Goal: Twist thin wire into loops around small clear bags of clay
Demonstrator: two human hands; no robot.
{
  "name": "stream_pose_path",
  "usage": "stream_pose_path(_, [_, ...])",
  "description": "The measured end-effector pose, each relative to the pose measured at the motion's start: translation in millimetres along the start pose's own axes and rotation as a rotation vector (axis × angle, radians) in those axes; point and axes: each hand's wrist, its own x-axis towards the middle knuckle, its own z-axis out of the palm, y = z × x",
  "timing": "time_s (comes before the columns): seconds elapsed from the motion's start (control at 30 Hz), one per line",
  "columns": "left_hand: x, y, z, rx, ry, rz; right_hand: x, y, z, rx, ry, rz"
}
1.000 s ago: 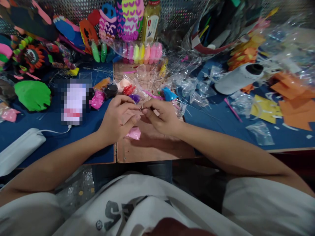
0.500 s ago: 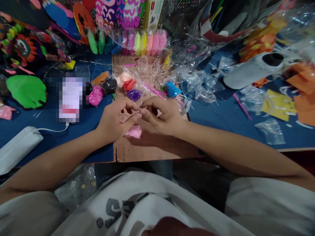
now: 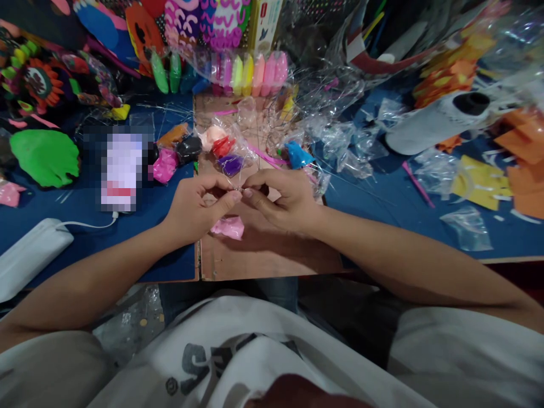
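Pinched nearly closed, the grip of left hand (image 3: 193, 208) and right hand (image 3: 287, 201) holds thin wire (image 3: 238, 189) over a brown board (image 3: 263, 255) on the cluttered blue desk (image 3: 361, 209); a perforated panel (image 3: 312, 12) stands behind.

The left hand (image 3: 193, 207) and right hand (image 3: 289, 201) meet at the fingertips, pinching a thin wire (image 3: 238, 190) above a wooden board (image 3: 272, 255) on the blue surface (image 3: 361, 215). A pink packet (image 3: 229, 228) lies just beside the left hand. Farther back sit a purple packet (image 3: 230, 164) and a blue packet (image 3: 298, 154). At left, a cable (image 3: 91, 226) joins a phone (image 3: 122, 170) to a white block (image 3: 36, 258).
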Motion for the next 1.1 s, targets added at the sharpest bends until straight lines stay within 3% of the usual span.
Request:
stream_pose_path(0.2, [-1.8, -0.2, 1.5, -0.043, 0.016, 0.008, 1.7, -2.3, 0.9, -0.035, 0.06, -0.119])
stream_pose_path(0.33, [-1.4, 0.9, 0.1, -0.026, -0.001, 0.152, 3.2, -5.2, -6.0, -0.075, 0.153, -0.185])
stream_pose_path(0.47, [-0.6, 1.9, -2.3, 0.056, -0.038, 0.23, 4.5, -2.2, -10.7, -0.179, 0.187, -0.158])
stream_pose_path(0.57, [-1.3, -0.2, -3.5, 0.132, -0.076, 0.256, 3.4, 2.5, -9.2, -0.221, 0.156, -0.222])
stream_pose_path(0.7, [-1.7, -5.0, -4.5, 0.234, -0.087, 0.321, 0.9, 2.5, -6.2, -0.219, -0.007, -0.264])
stream_pose_path(0.9, [-1.1, -5.9, -7.4, 0.412, -0.141, 0.374, -1.5, -1.6, -9.2, -0.284, -0.116, -0.191])
stream_pose_path(1.1, [-6.7, -8.4, -3.8, 0.4, -0.023, 0.466, 0.9, 0.7, -8.8, -0.195, -0.11, -0.174])
